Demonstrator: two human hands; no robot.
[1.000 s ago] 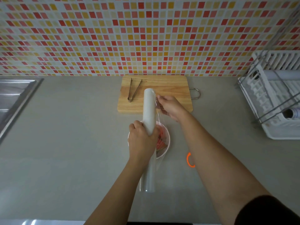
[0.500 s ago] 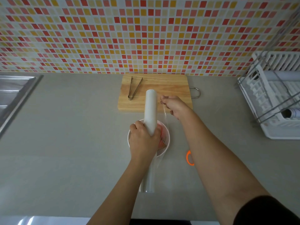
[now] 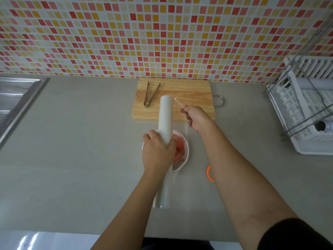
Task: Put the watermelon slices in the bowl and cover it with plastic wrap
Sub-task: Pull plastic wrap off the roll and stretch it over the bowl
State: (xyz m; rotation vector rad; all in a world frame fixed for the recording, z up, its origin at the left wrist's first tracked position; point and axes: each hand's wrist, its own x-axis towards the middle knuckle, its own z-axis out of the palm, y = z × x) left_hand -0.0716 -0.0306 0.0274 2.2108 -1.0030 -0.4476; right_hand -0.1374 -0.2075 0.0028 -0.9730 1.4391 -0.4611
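A white bowl (image 3: 186, 155) with red watermelon slices (image 3: 179, 147) sits on the grey counter at centre. My left hand (image 3: 157, 153) grips a long white roll of plastic wrap (image 3: 165, 118) held lengthwise over the bowl's left half. My right hand (image 3: 195, 118) pinches the loose edge of the clear film (image 3: 180, 105), drawn out to the right of the roll above the bowl. Much of the bowl is hidden under my left hand and the roll.
A wooden cutting board (image 3: 191, 92) lies behind the bowl with metal tongs (image 3: 150, 95) on it. A white dish rack (image 3: 306, 107) stands at the right, a steel sink (image 3: 16, 98) at the left. An orange ring (image 3: 209, 173) lies by my right forearm.
My right hand has moved rightward away from the roll, pulling out a wider strip of film. My left hand and the roll stay over the bowl.
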